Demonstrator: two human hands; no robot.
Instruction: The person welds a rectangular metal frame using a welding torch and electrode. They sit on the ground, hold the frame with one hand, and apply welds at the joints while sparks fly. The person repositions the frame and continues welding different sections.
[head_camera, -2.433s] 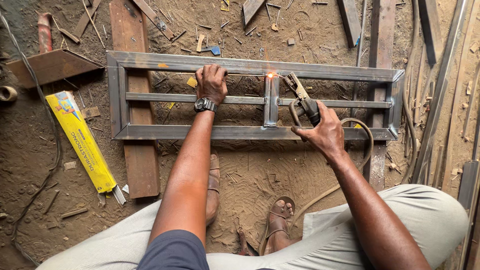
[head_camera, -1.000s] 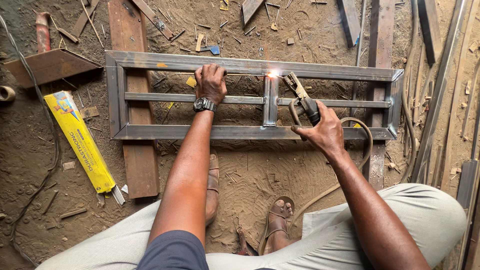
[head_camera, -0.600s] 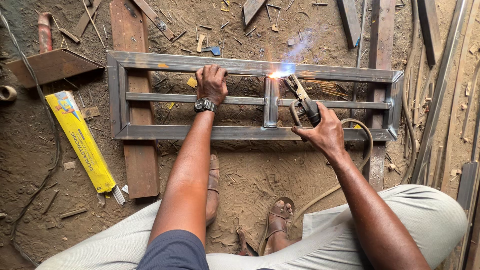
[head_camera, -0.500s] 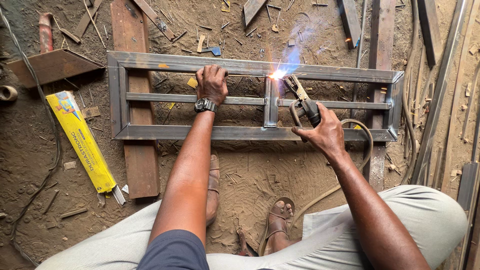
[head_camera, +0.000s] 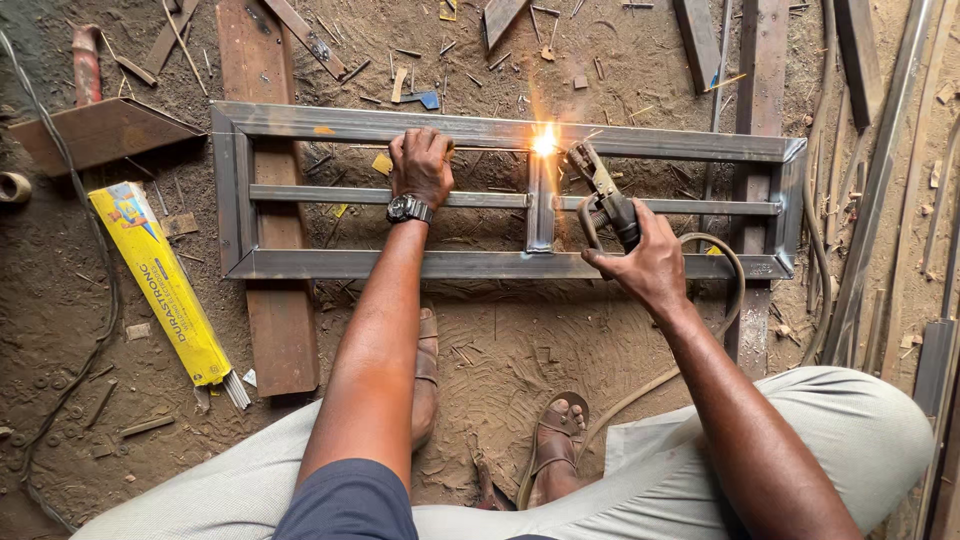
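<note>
A rectangular grey steel frame (head_camera: 300, 264) with a middle rail and a short upright piece (head_camera: 541, 215) lies on the dirt floor. My left hand (head_camera: 421, 165), wearing a wristwatch, presses flat on the frame's top rail and middle rail. My right hand (head_camera: 648, 264) grips a welding electrode holder (head_camera: 603, 196), whose rod tip touches the joint of the upright and the top rail. A bright arc with sparks (head_camera: 545, 141) burns at that joint. A cable (head_camera: 725, 290) loops from the holder past my right wrist.
A yellow box of welding rods (head_camera: 160, 282) lies at left with rods sticking out. Wooden planks (head_camera: 272, 310) lie under the frame. Steel bars and offcuts (head_camera: 880, 170) lie at right and along the top. My sandalled feet (head_camera: 556, 440) rest below the frame.
The arc at the joint has flared from a small glow to a bright spark with smoke. Both hands have stayed in place.
</note>
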